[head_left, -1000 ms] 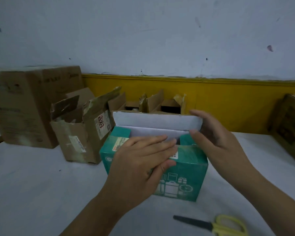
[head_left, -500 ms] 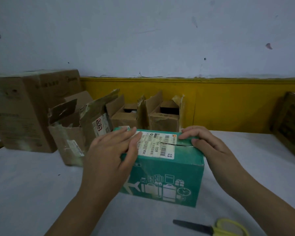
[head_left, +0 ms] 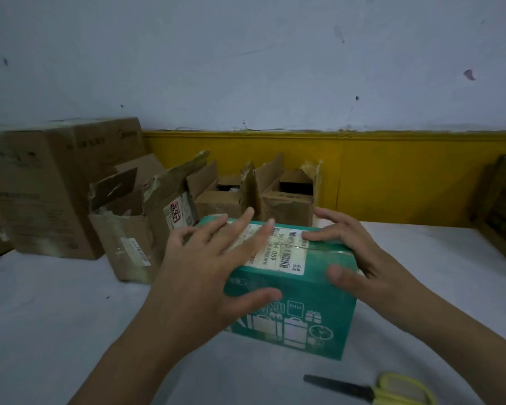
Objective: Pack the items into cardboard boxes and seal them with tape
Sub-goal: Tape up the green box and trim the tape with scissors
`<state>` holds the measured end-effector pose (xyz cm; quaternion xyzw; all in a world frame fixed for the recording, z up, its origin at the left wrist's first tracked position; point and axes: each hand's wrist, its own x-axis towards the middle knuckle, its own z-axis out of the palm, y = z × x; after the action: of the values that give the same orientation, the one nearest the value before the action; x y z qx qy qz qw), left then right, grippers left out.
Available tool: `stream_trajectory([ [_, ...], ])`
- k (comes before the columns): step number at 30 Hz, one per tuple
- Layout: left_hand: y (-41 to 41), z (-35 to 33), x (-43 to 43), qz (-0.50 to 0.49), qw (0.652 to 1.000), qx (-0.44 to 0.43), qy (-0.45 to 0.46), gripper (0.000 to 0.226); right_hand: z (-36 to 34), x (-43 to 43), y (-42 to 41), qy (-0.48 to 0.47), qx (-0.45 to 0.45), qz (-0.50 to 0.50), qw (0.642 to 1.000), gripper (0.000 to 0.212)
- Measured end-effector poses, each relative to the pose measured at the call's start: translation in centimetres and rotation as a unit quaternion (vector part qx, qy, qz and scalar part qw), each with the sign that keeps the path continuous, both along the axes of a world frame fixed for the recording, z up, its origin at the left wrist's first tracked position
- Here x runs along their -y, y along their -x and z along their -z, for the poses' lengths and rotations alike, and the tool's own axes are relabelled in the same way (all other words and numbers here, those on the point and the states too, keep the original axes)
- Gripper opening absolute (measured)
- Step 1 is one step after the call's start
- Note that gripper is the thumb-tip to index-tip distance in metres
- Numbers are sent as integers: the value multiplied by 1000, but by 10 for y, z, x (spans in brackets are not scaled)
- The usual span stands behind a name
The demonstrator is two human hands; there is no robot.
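Two hands flat on green box (head_left: 301, 314), flaps folded shut, at table (head_left: 56, 317) centre. Left hand (head_left: 205, 276) spread, fingers on top label (head_left: 284, 252), thumb down front face. Right hand (head_left: 360, 258) splayed over 3 o'clock top edge, pressing, gripping nothing. Scissors (head_left: 371, 390) at 5 o'clock, apart. Open brown cartons (head_left: 135, 229) at 10 to 12 o'clock.

Bare table (head_left: 56, 317) lies left; scissors (head_left: 371, 388) near, open cartons (head_left: 146, 229) crowd behind.
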<state>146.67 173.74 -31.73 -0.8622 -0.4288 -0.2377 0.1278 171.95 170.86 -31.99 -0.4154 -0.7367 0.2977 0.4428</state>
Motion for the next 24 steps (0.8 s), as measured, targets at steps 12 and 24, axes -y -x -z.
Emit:
stream_trajectory([
  [12,-12,5,2,104,990,75,-56,48,-11,3,-5,12,87,-52,995,64],
  [24,31,4,-24,47,980,172,88,75,-8,3,-21,-2,39,-7,999,48],
])
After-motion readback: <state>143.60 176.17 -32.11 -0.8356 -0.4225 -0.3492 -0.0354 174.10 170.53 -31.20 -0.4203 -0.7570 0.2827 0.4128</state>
